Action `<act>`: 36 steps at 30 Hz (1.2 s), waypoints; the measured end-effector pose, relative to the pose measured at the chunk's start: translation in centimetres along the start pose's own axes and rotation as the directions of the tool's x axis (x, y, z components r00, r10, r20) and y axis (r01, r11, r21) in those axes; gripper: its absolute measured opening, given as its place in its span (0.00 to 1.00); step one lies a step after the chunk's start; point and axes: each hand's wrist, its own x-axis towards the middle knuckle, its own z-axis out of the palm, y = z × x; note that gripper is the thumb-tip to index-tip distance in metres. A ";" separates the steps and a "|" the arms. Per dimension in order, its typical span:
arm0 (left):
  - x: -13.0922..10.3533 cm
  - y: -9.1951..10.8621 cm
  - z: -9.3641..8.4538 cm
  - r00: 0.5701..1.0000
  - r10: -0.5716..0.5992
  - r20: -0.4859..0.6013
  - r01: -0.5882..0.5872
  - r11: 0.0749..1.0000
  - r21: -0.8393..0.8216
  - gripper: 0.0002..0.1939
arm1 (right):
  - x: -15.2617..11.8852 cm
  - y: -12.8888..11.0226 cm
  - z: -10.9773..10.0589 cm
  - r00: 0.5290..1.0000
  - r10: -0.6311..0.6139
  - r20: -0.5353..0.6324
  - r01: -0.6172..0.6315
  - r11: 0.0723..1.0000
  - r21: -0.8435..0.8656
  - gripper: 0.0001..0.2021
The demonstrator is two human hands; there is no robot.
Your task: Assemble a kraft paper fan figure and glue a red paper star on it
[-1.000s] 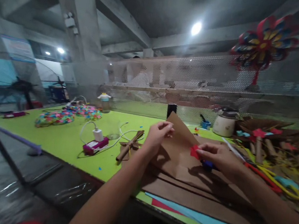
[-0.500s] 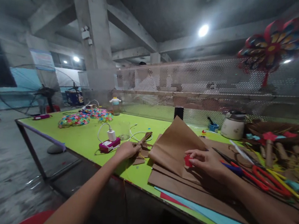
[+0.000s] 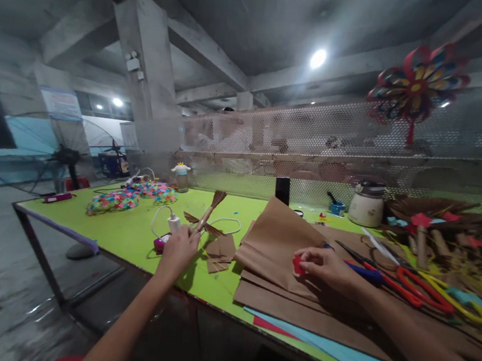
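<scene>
My left hand (image 3: 181,250) is closed round a rolled brown paper piece (image 3: 207,214), lifted over the table. It has a fringed, broom-like top and pleated bits sticking out at the sides. Beneath and to its right lie small brown paper cut-outs (image 3: 220,253). Between thumb and fingertips, my right hand (image 3: 322,265) pinches a small red paper piece (image 3: 299,264), its shape partly hidden. That hand is just above a large curled brown paper sheet (image 3: 275,237), which tops a stack of sheets.
Scissors with red handles (image 3: 423,291) lie right of my right hand. Brown paper rolls with stars (image 3: 423,250) pile up at the far right. A purple power strip (image 3: 160,245) is by my left hand. A mesh divider (image 3: 308,136) stands behind a phone (image 3: 282,190).
My left hand has moved left and lifted the rolled brown paper piece upright, uncovering the small cut-outs. My right hand keeps its pinch on the red paper. The view has shifted slightly.
</scene>
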 end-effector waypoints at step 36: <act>-7.2 22.1 6.4 0.686 0.568 0.455 0.575 -0.040 -0.818 0.23 | -3.4 -9.6 -4.5 0.893 -0.242 -0.380 0.323 0.932 0.167 0.06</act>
